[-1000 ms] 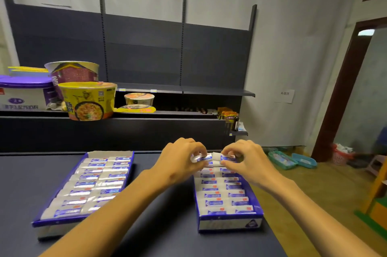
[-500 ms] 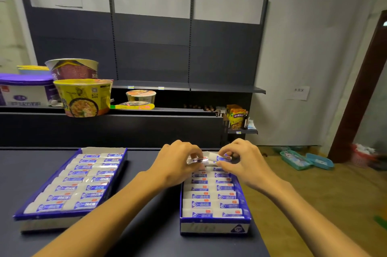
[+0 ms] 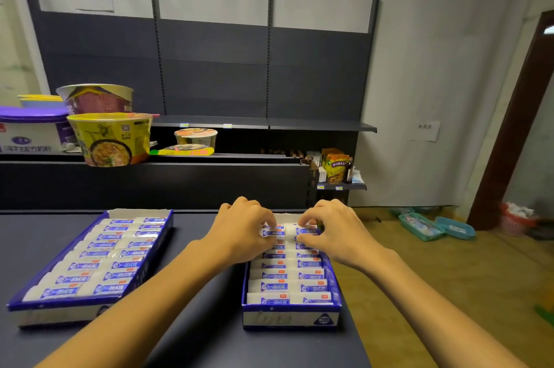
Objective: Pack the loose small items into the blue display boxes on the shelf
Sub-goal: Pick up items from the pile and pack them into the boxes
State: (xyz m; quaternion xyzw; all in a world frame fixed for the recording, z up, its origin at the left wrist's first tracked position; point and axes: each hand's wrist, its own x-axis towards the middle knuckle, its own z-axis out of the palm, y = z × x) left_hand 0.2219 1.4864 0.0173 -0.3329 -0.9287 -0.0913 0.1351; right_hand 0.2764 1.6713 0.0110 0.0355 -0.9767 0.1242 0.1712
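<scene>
Lowest in the frame, my forearms run up from the bottom edge over the dark shelf top (image 3: 195, 334) to the right blue box (image 3: 290, 315), which sits centre-right with its rows of white and blue packets nearly full. At its far end my left hand (image 3: 242, 232) pinches one packet (image 3: 273, 232) and my right hand (image 3: 335, 232) pinches another packet (image 3: 302, 231), fingers curled, each lying long side left to right like the rows below. The last open row is right under my fingertips, so I judge both packets only need pressing straight down, each hand equally near. To the left lies the other blue box (image 3: 90, 306), filled. Farther off, noodle bowls (image 3: 111, 138) stand at the upper left.
</scene>
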